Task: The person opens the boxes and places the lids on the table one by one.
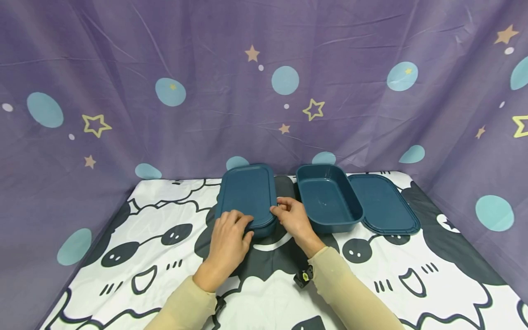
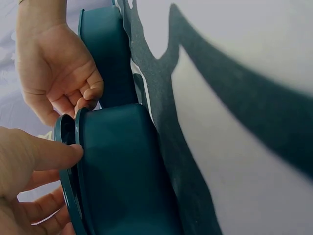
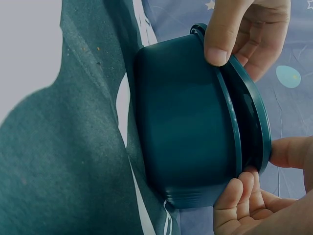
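A dark blue lid (image 1: 247, 190) lies over a rectangular dark blue food container (image 1: 265, 229). Along the front edge a gap shows between lid and rim in the right wrist view, where the lid (image 3: 264, 125) sits tilted. My left hand (image 1: 229, 234) grips the front left corner, fingers over the lid and thumb at the rim. At the front right corner my right hand (image 1: 294, 221) pinches the lid's edge, its thumb on top and fingertips by the container's rim. The container's inside is hidden.
To the right stands a second dark blue container (image 1: 330, 197), uncovered. Another lid (image 1: 383, 206) lies flat beside it on the cartoon-print cloth (image 1: 272, 302). A purple curtain (image 1: 206, 59) with stars and dots hangs right behind the table.
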The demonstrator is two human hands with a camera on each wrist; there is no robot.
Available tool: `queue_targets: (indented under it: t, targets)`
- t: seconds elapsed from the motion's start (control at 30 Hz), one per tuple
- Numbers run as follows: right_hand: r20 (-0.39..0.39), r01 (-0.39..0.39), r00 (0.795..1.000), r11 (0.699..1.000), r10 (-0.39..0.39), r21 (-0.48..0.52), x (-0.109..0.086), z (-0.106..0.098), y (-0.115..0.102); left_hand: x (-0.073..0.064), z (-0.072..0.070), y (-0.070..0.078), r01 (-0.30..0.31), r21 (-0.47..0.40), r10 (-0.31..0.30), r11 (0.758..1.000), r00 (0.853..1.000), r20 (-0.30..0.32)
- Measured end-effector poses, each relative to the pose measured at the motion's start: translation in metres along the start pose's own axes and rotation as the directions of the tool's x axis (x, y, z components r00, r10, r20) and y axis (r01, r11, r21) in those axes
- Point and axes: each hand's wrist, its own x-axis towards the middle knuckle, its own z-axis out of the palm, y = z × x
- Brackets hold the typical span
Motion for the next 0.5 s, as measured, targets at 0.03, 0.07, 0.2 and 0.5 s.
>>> queue_targets:
  t: [0.03, 0.07, 0.2, 0.5]
  targets:
    - [0.0, -0.002, 1.0, 1.0, 0.002, 0.002, 0.0001, 0.0001, 0.0, 0.0003, 0.0001, 0.0002, -0.001, 0.002, 0.001, 1.0, 1.0, 0.002]
    - [0.001, 0.0, 1.0, 1.0, 0.0, 0.004, 0.0001, 0.0002, 0.0, 0.0005, 0.0002, 0.0003, -0.003, 0.004, 0.003, 1.0, 1.0, 0.004]
    - [0.005, 0.001, 1.0, 1.0, -0.001, 0.014, 0.0001, 0.0003, 0.0001, 0.0013, 0.0008, 0.0007, -0.005, 0.016, 0.005, 1.0, 1.0, -0.001]
    - [0.005, 0.013, 1.0, 1.0, -0.014, 0.019, -0.001, -0.0002, -0.0009, 0.001, 0.0012, 0.0006, -0.009, 0.006, 0.009, 1.0, 1.0, -0.024]
